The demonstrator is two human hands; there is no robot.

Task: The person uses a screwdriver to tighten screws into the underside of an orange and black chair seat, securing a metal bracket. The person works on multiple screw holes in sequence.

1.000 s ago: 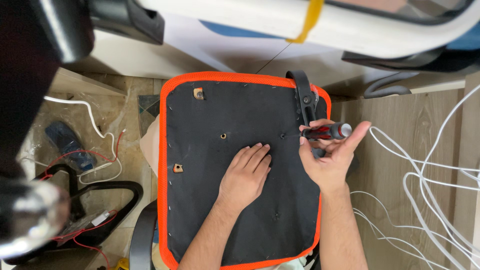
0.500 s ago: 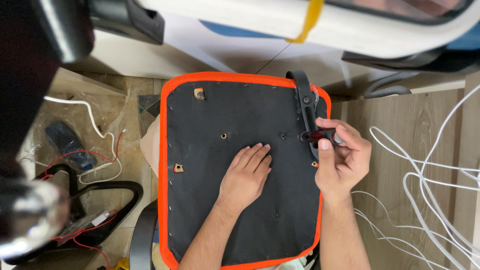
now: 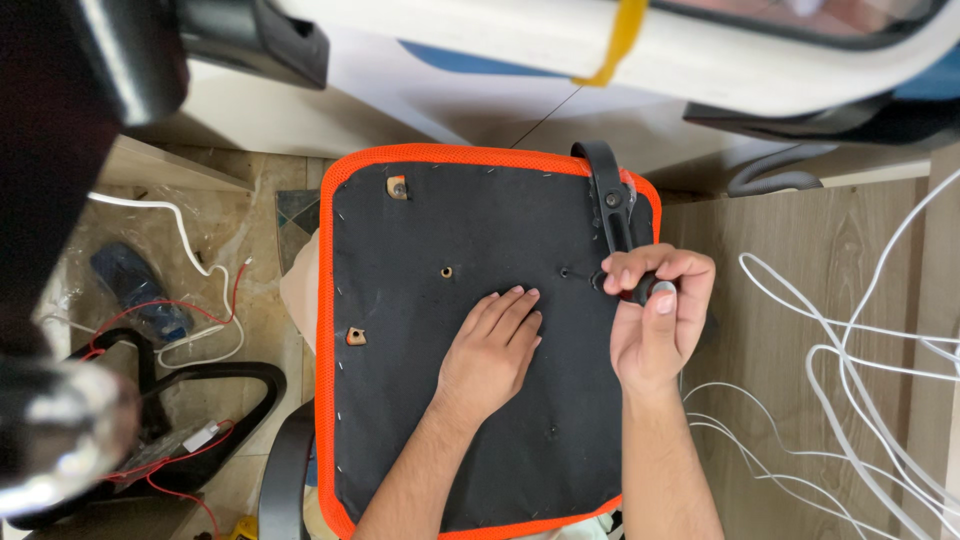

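An upturned chair seat (image 3: 420, 230) lies below me, its underside black fabric with an orange mesh rim. My left hand (image 3: 490, 350) rests flat on the fabric near the middle, fingers together. My right hand (image 3: 655, 320) is closed around a screwdriver (image 3: 648, 288) with a red and black handle, held upright at the seat's right side, just below a black armrest bracket (image 3: 610, 200) bolted there. The tool's tip is hidden by my fingers. Small screw holes (image 3: 446, 272) dot the fabric.
White cables (image 3: 850, 360) loop over the wooden floor on the right. On the left are a black chair part (image 3: 200, 385), red and white wires (image 3: 190, 320) and a dark blue object (image 3: 135, 290). A white and black chair frame (image 3: 600, 50) spans the top.
My right hand has turned the screwdriver from lying sideways to standing upright and brought it down and left onto the seat beside the bracket. My left hand has stayed put.
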